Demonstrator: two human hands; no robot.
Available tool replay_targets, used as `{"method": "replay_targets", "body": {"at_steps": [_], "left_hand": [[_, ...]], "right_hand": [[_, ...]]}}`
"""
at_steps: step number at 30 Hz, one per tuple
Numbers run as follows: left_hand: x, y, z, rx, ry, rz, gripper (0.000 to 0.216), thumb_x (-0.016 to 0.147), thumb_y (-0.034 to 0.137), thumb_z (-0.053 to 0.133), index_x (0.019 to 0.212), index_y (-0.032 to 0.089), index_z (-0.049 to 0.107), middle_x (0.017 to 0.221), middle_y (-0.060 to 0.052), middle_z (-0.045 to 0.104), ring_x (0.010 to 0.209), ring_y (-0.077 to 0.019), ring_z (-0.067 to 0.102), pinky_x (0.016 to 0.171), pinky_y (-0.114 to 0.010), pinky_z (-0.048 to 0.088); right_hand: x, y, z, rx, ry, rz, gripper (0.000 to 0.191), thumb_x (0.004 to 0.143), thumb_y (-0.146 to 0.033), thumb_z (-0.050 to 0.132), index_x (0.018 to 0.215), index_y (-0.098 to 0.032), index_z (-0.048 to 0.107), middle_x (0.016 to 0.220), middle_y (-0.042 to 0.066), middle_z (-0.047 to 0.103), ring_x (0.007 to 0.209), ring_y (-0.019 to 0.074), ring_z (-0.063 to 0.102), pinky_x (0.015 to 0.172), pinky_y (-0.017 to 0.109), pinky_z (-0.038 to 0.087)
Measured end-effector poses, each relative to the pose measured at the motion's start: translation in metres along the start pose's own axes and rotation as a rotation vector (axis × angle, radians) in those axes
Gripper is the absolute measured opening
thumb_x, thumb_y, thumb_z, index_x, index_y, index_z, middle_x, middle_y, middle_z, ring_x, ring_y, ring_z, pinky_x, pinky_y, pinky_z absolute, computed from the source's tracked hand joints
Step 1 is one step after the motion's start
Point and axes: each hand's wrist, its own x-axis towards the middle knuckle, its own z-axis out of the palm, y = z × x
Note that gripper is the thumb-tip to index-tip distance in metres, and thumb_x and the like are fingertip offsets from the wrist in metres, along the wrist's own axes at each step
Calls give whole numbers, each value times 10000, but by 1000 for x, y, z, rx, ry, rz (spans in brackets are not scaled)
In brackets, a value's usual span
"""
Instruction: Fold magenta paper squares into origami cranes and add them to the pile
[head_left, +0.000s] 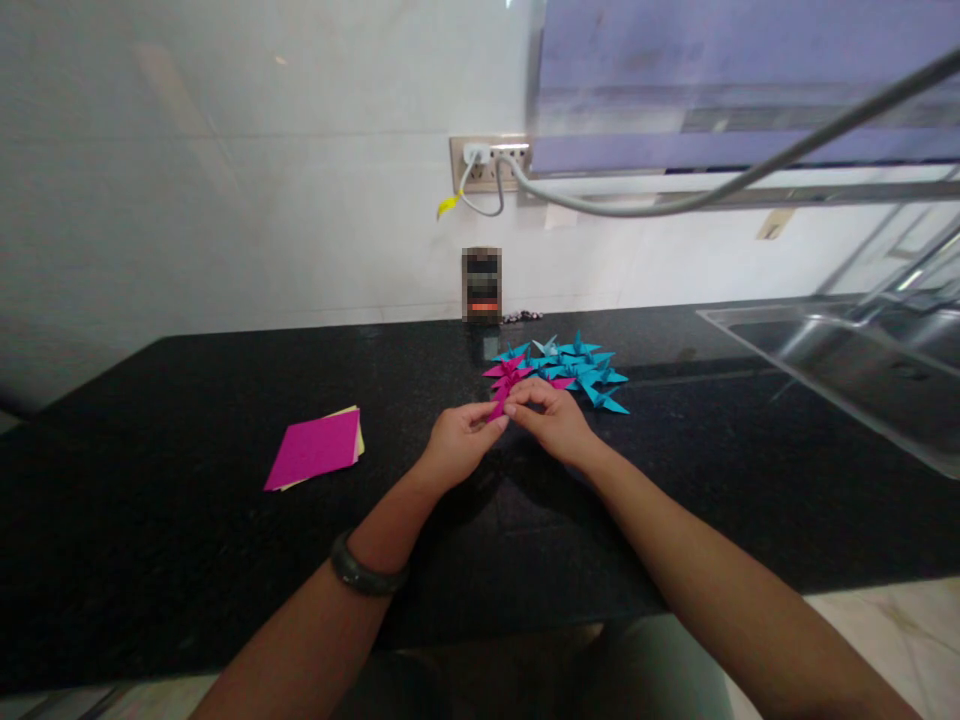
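Observation:
Over the black counter, my left hand (463, 442) and my right hand (553, 420) meet with their fingertips pinched on a narrow piece of folded magenta origami paper (498, 404). The fingers cover much of its shape. Just beyond my hands sits a cluster of folded paper cranes, mostly blue cranes (574, 368), with a magenta crane (510, 368) on the left side and a pale crane (547, 347) at the back. Left of my left hand lies a stack of square paper sheets (316, 448), magenta on top with yellowish edges showing beneath.
A phone-like upright object (481, 286), its face blurred, leans at the wall beside a beaded strand (523, 316). A metal sink (870, 350) is set into the counter (187, 560) at the right. Above, a cable (645, 210) hangs near the wall socket (491, 165).

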Motion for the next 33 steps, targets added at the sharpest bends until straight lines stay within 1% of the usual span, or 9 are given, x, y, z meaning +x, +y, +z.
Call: {"method": "replay_targets", "body": {"at_steps": [8, 14, 19, 24, 29, 33], "left_hand": [[-1, -1, -2, 2, -57, 20, 391, 766, 354, 539, 1081, 143, 632, 981, -77, 689, 833, -183, 626, 757, -313, 483], [-1, -3, -3, -29, -70, 4, 405, 770, 376, 538, 1088, 143, 630, 841, -50, 694, 745, -157, 618, 670, -281, 495], [-1, -5, -2, -15, -69, 15, 412, 776, 387, 528, 1095, 146, 627, 904, -61, 689, 783, -165, 617, 721, -305, 494], [0, -9, -2, -32, -73, -3, 403, 783, 382, 512, 1096, 155, 625, 875, -51, 684, 754, -151, 617, 700, -297, 502], [-1, -5, -2, -62, -80, -21, 402, 781, 373, 510, 1099, 154, 625, 910, -65, 682, 769, -155, 618, 718, -313, 511], [-2, -2, -1, -79, -83, -31, 406, 777, 379, 513, 1092, 151, 628, 946, -69, 681, 817, -172, 621, 729, -323, 517]], "right_hand": [[-1, 0, 1, -8, 35, -1, 83, 695, -211, 647, 616, -193, 629, 717, 19, 600, 755, 146, 556, 755, 315, 434], [-1, -1, 0, -37, 21, -13, 99, 717, -196, 618, 618, -185, 624, 719, 22, 606, 745, 139, 556, 749, 309, 433], [-1, -1, 1, -32, 19, 12, 113, 716, -227, 629, 610, -187, 617, 716, 20, 601, 746, 142, 555, 749, 311, 434], [-1, -3, 0, -37, -6, 25, 114, 722, -221, 622, 612, -190, 631, 712, 20, 598, 741, 141, 550, 751, 312, 433], [-1, -2, 0, -35, 4, 21, 99, 709, -214, 637, 614, -189, 637, 712, 19, 595, 738, 139, 551, 745, 307, 431], [-1, -1, 1, -33, 9, 17, 91, 699, -213, 647, 612, -187, 637, 704, 18, 597, 726, 138, 550, 740, 309, 431]]}}
